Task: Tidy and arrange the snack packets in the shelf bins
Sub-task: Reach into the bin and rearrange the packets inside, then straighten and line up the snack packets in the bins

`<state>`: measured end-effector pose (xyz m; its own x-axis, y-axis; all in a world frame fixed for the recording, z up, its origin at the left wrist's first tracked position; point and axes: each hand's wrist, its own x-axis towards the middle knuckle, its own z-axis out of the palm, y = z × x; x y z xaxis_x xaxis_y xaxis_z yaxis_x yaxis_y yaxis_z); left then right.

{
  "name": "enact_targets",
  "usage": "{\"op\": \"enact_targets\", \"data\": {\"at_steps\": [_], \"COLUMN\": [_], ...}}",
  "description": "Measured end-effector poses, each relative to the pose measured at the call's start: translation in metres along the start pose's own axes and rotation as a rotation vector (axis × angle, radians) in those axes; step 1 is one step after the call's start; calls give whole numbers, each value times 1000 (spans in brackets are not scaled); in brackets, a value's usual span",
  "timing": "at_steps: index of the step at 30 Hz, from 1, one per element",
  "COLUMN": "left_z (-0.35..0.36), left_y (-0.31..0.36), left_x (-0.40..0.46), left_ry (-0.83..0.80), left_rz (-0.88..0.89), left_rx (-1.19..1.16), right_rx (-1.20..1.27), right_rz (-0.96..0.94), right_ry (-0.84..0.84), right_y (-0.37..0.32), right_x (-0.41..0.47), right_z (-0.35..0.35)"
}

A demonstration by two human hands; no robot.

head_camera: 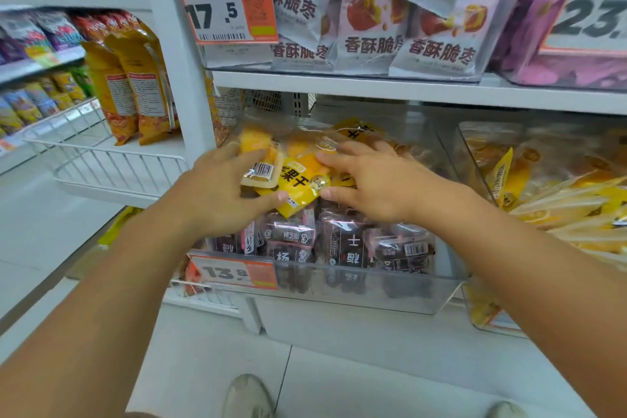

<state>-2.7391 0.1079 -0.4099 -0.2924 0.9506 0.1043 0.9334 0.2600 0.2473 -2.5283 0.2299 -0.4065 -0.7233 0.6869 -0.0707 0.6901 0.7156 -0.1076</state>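
While both hands are working inside the clear bin (366, 285), I am seeing the yellow packets (298, 187) heaped at its back half and the dark packets (342, 241) lying in front of them, against the bin's front wall. My left hand (217, 193) is pinching a yellow packet, thumb under its lower edge and fingers curled over the barcode end. My right hand (373, 180) is lying over the same heap with fingers fairly straight and the thumb touching the packet's lower corner; I cannot tell whether it is actually gripping anything.

Overhead, the white shelf board (407, 88) is sitting low above the heap, so headroom over the packets is looking tight. Above it, white packets with red fruit print (369, 30) are standing in another bin, beside an orange price tag (225, 5). A second orange tag (237, 273) is covering the left part of the working bin's front wall. To the right, a neighbouring clear bin (475, 159) of yellow packets is standing just beside, its wall bounding that side. To the left, the white upright post (183, 78) is closing that side, with a wire basket (112, 166) and tall orange bags (135, 92) beyond it. Below, the floor in front of the shelf is showing two shoes (247, 397).
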Motion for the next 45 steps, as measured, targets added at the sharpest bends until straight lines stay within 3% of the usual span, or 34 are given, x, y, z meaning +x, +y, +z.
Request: {"op": "enact_targets", "data": {"at_steps": [5, 7, 10, 12, 14, 16, 19, 24, 29, 31, 36, 39, 42, 45], "left_z": [9, 4, -5, -4, 10, 28, 46, 58, 52, 53, 71, 75, 66, 56], "left_y": [15, 27, 72, 119, 165, 197, 224, 248, 243, 242, 254, 249, 248, 254], "left_x": [8, 6, -6, -16, -26, -26, -10, 18, 23, 27, 36, 43, 37, 25], "left_ry": [24, 87, 397, 470, 327, 138, -6, -37, -285, -281, 102, 219, 218, 34], "left_rz": [-24, -4, 144, 354, 584, 672, 585, 462, 517, 486, 543, 494, 589, 681], "left_rx": [125, 189, -20, -262, -341, -303, -278, -313, -399, -489, -163, -238, -391, -519], "right_rx": [150, 84, -77, -118, -171, -150, -28, 95, 241, 298, 346, 319, 236, 347], "right_rz": [-19, -92, -138, -108, -57, 61, 218, 136, 145, 146, 152, 186, 212, 178], "right_ry": [54, 90, 153, 191, 290, 339, 207, 138, 42, -10, -46, -13, 53, 238], "right_y": [0, -8, -5, 12, 45, 85, 134, 158, 169, 174, 177, 172, 164, 173], "right_x": [-28, -65, -123, -154, -180, -199, -207, -183, -182, -183, -184, -182, -175, -171], "right_z": [-8, -20, -41, -50, -53, -54, -51, -52, -57, -55, -50, -47, -40, -38]}}
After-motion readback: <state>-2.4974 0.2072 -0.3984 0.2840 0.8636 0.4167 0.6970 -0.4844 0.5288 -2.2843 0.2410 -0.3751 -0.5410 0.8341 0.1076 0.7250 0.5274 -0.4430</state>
